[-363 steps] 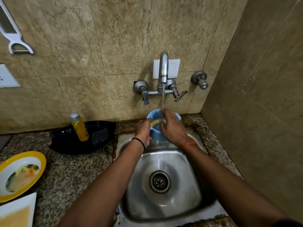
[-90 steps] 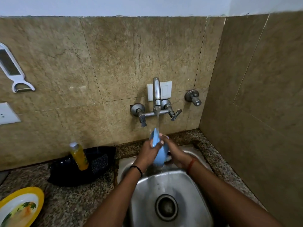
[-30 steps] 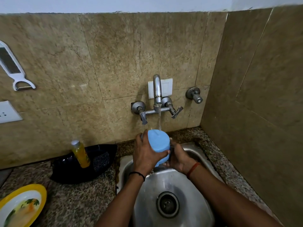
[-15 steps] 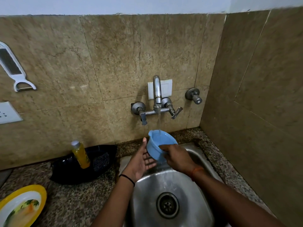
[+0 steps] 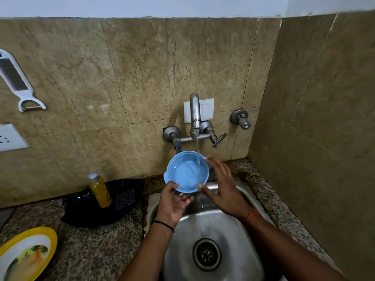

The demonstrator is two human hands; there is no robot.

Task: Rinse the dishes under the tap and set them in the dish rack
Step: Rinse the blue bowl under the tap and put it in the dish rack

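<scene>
Head view: left hand (image 5: 172, 203) holds blue bowl (image 5: 186, 172) (under tap (image 5: 195, 112)).

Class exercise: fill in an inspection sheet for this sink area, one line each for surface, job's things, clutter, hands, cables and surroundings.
Surface: speckled granite counter around a steel sink.
Job's things: blue bowl under the running tap; yellow-rimmed plate on the counter; no dish rack seen.
Clutter: black tray holding a yellow bottle and a scrub pad.
Hands: left hand grips the bowl's rim; right hand open beside it.
Cables: nothing seen.
Surroundings: tiled wall, hanging peeler, wall socket.
</scene>
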